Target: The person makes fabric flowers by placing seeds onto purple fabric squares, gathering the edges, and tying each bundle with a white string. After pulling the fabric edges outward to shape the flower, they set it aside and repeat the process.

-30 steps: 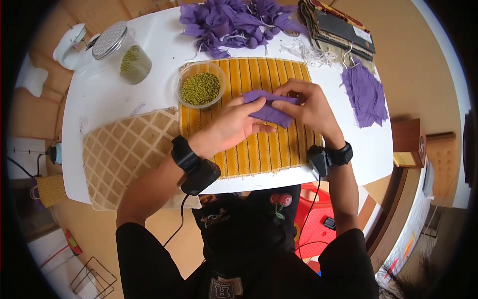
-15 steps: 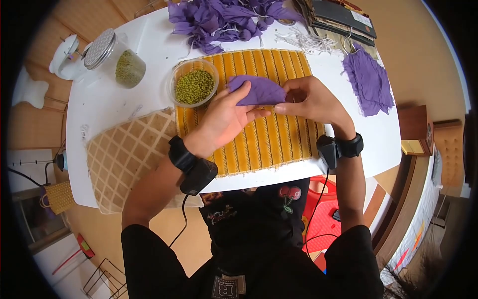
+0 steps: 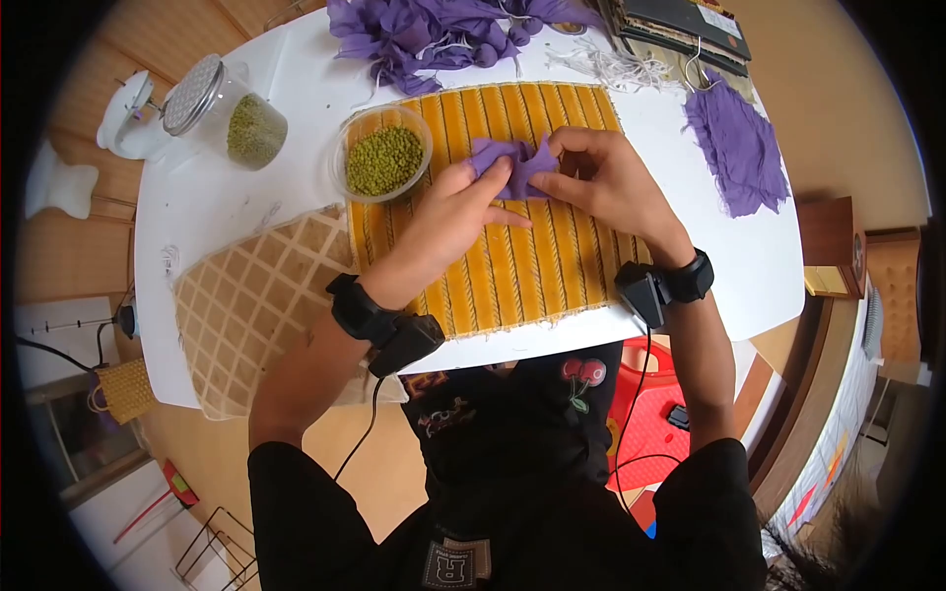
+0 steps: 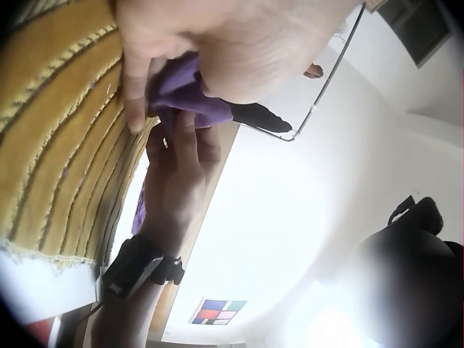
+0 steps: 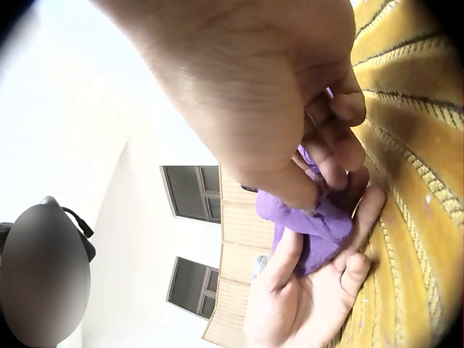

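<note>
A small piece of purple cloth (image 3: 520, 181) is held bunched between both hands, close over a yellow striped mat (image 3: 512, 276). My left hand (image 3: 455, 207) pinches its left part, the thumb lying on top and the other fingers underneath. From the right, my right hand (image 3: 619, 189) grips the cloth's other side with thumb and curled fingers. The right wrist view has the purple fabric (image 5: 322, 232) folded over the left palm, partly hidden by fingers. Just left of the left hand stands a clear bowl (image 3: 339, 165) of green beans (image 3: 384, 158).
A heap of purple cloth bundles (image 3: 414, 39) lies at the back, with white strings (image 3: 621, 67) beside it. A flat purple cloth (image 3: 739, 148) lies at right, near stacked fabric books (image 3: 680, 30). A lidded jar (image 3: 256, 128) and a beige lattice cloth (image 3: 256, 305) are at left.
The purple cloth, stretched out smooth as a folded strip half a second ago, is now gathered and crumpled. The right hand has come closer to the left. The head view has shifted slightly.
</note>
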A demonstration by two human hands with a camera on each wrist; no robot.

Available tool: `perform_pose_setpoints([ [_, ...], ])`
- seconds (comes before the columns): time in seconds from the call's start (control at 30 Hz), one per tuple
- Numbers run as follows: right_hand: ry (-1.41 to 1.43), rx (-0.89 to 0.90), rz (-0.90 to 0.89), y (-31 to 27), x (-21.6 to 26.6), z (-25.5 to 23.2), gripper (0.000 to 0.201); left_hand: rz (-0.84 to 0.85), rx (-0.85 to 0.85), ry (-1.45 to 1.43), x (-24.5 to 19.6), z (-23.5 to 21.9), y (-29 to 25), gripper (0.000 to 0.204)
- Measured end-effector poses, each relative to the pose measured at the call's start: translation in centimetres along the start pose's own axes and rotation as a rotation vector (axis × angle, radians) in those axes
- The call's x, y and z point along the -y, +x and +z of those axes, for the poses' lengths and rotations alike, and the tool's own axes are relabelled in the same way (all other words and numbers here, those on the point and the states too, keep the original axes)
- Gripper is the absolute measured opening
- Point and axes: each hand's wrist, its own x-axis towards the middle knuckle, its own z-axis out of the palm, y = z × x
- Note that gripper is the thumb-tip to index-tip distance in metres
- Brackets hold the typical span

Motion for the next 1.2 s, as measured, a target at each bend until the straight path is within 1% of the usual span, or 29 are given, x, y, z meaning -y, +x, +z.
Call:
perform_pose_setpoints([
  [0.03, -0.069, -0.008, -0.017, -0.1, 0.1, 0.0, 0.009, 0.016, -0.012, 0.048, -0.1, 0.1, 0.0, 0.037],
  [0.17, -0.049, -0.006, -0.041, -0.1, -0.2, 0.1, 0.009, 0.019, -0.052, 0.088, -0.3, 0.1, 0.0, 0.039],
  [0.23, 0.058, 0.026, 0.012, -0.2, 0.0, 0.2, 0.009, 0.087, -0.008, 0.248, -0.2, -0.1, 0.1, 0.04],
  [0.27, 0.061, 0.024, 0.013, -0.2, 0.0, 0.2, 0.009, 0.083, -0.007, 0.25, -0.1, -0.2, 0.1, 0.04],
  [0.33, 0.088, 0.075, 0.023, -0.2, 0.1, 0.2, 0.01, 0.229, -0.073, 0.475, 0.0, -0.2, 0.0, 0.037],
  [0.37, 0.091, 0.072, 0.026, -0.2, 0.1, 0.2, 0.01, 0.226, -0.07, 0.476, -0.1, -0.2, -0.1, 0.037],
  [0.43, 0.06, 0.076, 0.031, -0.2, 0.1, 0.3, 0.011, 0.286, -0.181, 0.779, -0.7, 0.0, -0.4, 0.034],
  [0.47, 0.063, 0.074, 0.032, -0.2, 0.1, 0.3, 0.011, 0.284, -0.179, 0.781, -0.7, 0.0, -0.5, 0.034],
  [0.53, 0.1, 0.075, 0.053, -0.2, 0.3, 0.4, 0.013, 0.405, -0.223, 0.916, -0.8, 0.0, -0.5, 0.032],
  [0.67, 0.135, 0.069, 0.039, -0.2, -0.1, 0.6, 0.013, 0.384, -0.243, 0.945, -1.3, 0.7, -1.0, 0.031],
  [0.77, 0.142, 0.082, 0.079, -0.2, 0.0, 0.7, 0.013, 0.416, -0.243, 0.976, -1.3, 0.8, -1.0, 0.03],
  [0.83, 0.112, 0.072, 0.076, -0.2, 0.0, 0.8, 0.011, 0.388, -0.252, 1.022, -1.5, 1.1, -1.2, 0.03],
  [0.97, 0.144, 0.081, 0.104, -0.1, -0.1, 0.9, 0.011, 0.326, -0.243, 1.02, -1.4, 0.8, -1.0, 0.03],
  [1.07, 0.124, 0.075, 0.116, -0.1, -0.1, 0.9, 0.01, 0.313, -0.249, 1.005, -1.5, 0.9, -1.0, 0.031],
  [1.13, 0.113, 0.046, 0.095, -0.1, -0.1, 0.8, 0.011, 0.25, -0.237, 0.95, -1.1, 0.3, -0.7, 0.028],
  [1.17, 0.114, 0.045, 0.095, 0.0, -0.1, 0.8, 0.011, 0.25, -0.236, 0.951, -0.7, 0.0, -0.5, 0.028],
  [1.2, 0.137, 0.045, 0.096, 0.0, -0.1, 0.7, 0.01, 0.322, -0.227, 0.9, -0.3, -0.2, -0.3, 0.026],
])
